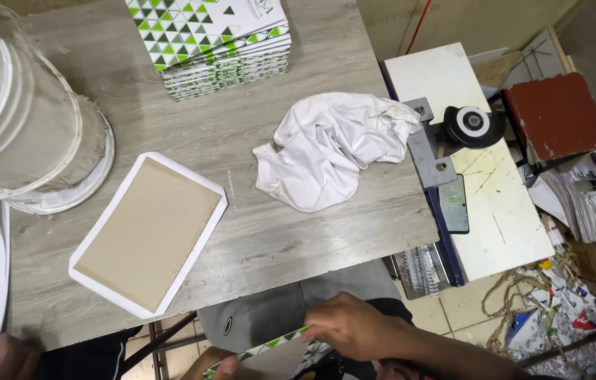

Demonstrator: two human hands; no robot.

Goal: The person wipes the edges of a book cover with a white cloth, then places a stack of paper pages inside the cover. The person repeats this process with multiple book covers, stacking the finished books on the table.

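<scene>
Below the table's near edge, my right hand [354, 327] is shut on the upper end of a thin board with a green and white triangle pattern [277, 343], held over my lap. My left hand [213, 364] is only partly in view at the bottom edge and grips the board's lower end. On the grey wooden table [277, 232] a bare grey cardboard panel [149, 232] lies centred on a white sheet, apart from both hands.
A stack of triangle-patterned covers [220, 49] sits at the far edge, a crumpled white cloth [333, 148] to the right, a white bucket [23, 119] at the left. Right of the table are a wheel machine [472, 125], phone [454, 204], wire coils [421, 271], red board [555, 116]. Another hand [9, 355] shows bottom left.
</scene>
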